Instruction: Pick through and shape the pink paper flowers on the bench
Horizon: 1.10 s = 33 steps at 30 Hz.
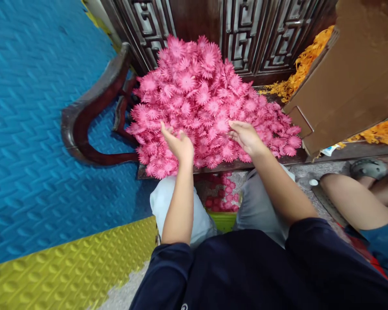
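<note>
A large heap of pink artificial flower heads (200,99) is piled on a dark wooden bench (226,167) in front of me. My left hand (180,145) is over the front left of the heap, palm turned partly up, fingers apart and nothing visible in it. To its right, my right hand (246,137) reaches in with its fingers stretched toward the pink flowers. Its fingertips overlap a flower in the view; whether they touch it I cannot tell, and no held thing shows. Flowers fill the gap between both hands.
A curved wooden armrest (80,125) borders the heap at left, by blue matting (35,107). At right stands a cardboard box (352,73) near orange artificial flowers (313,51). A yellow-green container (224,221) sits between my knees. Another person's bare leg (355,202) is at right.
</note>
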Motion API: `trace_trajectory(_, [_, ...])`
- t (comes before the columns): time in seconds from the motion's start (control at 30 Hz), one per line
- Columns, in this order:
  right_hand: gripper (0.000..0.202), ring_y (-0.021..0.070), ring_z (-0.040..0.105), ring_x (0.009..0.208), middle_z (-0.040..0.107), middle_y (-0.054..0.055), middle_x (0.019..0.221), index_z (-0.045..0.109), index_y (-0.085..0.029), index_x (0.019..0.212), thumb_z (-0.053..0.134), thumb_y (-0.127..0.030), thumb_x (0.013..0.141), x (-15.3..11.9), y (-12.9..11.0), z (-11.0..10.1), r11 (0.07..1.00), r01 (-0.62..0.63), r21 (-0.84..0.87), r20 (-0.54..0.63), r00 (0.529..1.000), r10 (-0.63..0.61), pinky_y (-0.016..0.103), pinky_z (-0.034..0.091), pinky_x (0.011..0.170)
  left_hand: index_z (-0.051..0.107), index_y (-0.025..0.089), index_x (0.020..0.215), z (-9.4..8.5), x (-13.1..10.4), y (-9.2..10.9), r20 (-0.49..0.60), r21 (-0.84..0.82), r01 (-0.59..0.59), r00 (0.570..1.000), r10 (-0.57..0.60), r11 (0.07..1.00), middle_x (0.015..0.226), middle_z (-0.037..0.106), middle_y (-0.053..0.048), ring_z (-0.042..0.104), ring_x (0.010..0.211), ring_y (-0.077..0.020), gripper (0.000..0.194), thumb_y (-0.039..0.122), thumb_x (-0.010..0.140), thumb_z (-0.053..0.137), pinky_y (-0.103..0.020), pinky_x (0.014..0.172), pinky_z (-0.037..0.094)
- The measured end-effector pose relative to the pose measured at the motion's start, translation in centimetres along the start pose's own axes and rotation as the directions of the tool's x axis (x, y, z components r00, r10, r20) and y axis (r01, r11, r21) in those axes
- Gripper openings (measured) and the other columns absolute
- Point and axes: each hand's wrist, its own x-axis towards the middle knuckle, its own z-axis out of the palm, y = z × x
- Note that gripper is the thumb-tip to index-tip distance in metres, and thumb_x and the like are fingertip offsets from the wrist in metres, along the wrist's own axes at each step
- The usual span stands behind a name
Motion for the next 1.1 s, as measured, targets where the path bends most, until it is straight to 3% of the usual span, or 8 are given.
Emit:
trace_trajectory(0.07, [0.013, 0.0057, 0.058, 0.053, 0.060, -0.005, 0.057, 0.061, -0.018, 0.069, 0.074, -0.021, 0.066, -0.3, 0.4, 0.4, 0.999, -0.028, 0.039, 0.058, 0.998, 0.026, 0.019, 0.046, 0.057, 0.047, 0.020, 0.123, 0.1, -1.2, 0.7, 0.049, 0.042, -0.141, 0.989, 0.139, 0.989, 0.111, 0.054, -0.010, 0.055, 0.099, -0.0196, 0.043, 0.019, 0.082, 0.057, -0.035, 0.094, 0.042])
trace_trajectory(0.13, [0.012, 0.0048, 0.058, 0.052, 0.062, -0.005, 0.056, 0.063, -0.017, 0.069, 0.074, -0.021, 0.065, -0.5, 0.7, 0.7, 0.999, -0.039, 0.037, 0.113, 0.993, 0.034, 0.017, 0.046, 0.057, 0.060, 0.021, 0.107, 0.1, -2.5, 1.8, 0.250, 0.026, -0.318, 0.920, 0.302, 0.948, 0.098, 0.057, -0.006, 0.055, 0.095, -0.0190, 0.025, 0.024, 0.082, 0.059, -0.034, 0.092, 0.042])
trace_trajectory(0.2, [0.010, 0.0039, 0.057, 0.052, 0.065, -0.004, 0.059, 0.066, -0.017, 0.069, 0.074, -0.022, 0.064, -0.7, 0.9, 0.9, 0.999, -0.040, -0.004, 0.144, 0.989, 0.040, 0.016, 0.045, 0.056, 0.067, 0.022, 0.091, 0.0, -3.4, 2.6, 0.378, 0.046, -0.412, 0.850, 0.366, 0.910, 0.090, 0.055, -0.004, 0.055, 0.091, -0.0189, 0.016, 0.033, 0.080, 0.063, -0.034, 0.088, 0.042])
trace_trajectory(0.27, [0.011, 0.0044, 0.058, 0.054, 0.067, -0.004, 0.062, 0.068, -0.018, 0.070, 0.074, -0.022, 0.063, -0.8, 1.0, 1.0, 0.998, -0.040, -0.058, 0.158, 0.986, 0.049, 0.016, 0.044, 0.056, 0.070, 0.024, 0.084, 0.0, -3.7, 2.8, 0.383, 0.117, -0.438, 0.848, 0.366, 0.892, 0.089, 0.055, -0.004, 0.054, 0.091, -0.0202, 0.017, 0.039, 0.076, 0.067, -0.036, 0.088, 0.041])
trace_trajectory(0.57, [0.009, 0.0067, 0.060, 0.062, 0.068, -0.003, 0.068, 0.067, -0.019, 0.068, 0.071, -0.023, 0.060, -1.2, 1.2, 1.2, 0.991, 0.005, -0.133, 0.210, 0.977, 0.024, 0.020, 0.044, 0.061, 0.072, 0.024, 0.074, 0.0, -3.3, 2.2, 0.297, 0.069, -0.410, 0.879, 0.373, 0.910, 0.095, 0.057, -0.006, 0.051, 0.092, -0.0218, 0.014, 0.038, 0.072, 0.071, -0.039, 0.089, 0.039])
trace_trajectory(0.93, [0.011, 0.0066, 0.057, 0.066, 0.068, -0.002, 0.068, 0.071, -0.019, 0.069, 0.073, -0.024, 0.059, -1.2, 0.8, 0.3, 0.975, 0.080, -0.206, 0.326, 0.945, -0.008, 0.020, 0.042, 0.065, 0.069, 0.019, 0.069, -0.1, -3.1, 1.8, 0.392, -0.133, -0.255, 0.874, 0.287, 0.958, 0.092, 0.052, -0.004, 0.053, 0.098, -0.0188, 0.004, 0.022, 0.071, 0.072, -0.033, 0.094, 0.039])
trace_trajectory(1.1, [0.008, 0.0064, 0.055, 0.062, 0.066, -0.003, 0.068, 0.069, -0.019, 0.069, 0.070, -0.023, 0.062, -1.6, 0.9, 0.8, 0.989, 0.040, -0.143, 0.237, 0.971, -0.005, 0.020, 0.041, 0.062, 0.062, 0.019, 0.069, 0.0, -3.2, 1.8, 0.420, -0.191, -0.144, 0.882, 0.213, 0.971, 0.090, 0.050, -0.003, 0.052, 0.096, -0.0170, 0.008, 0.017, 0.073, 0.068, -0.030, 0.091, 0.042])
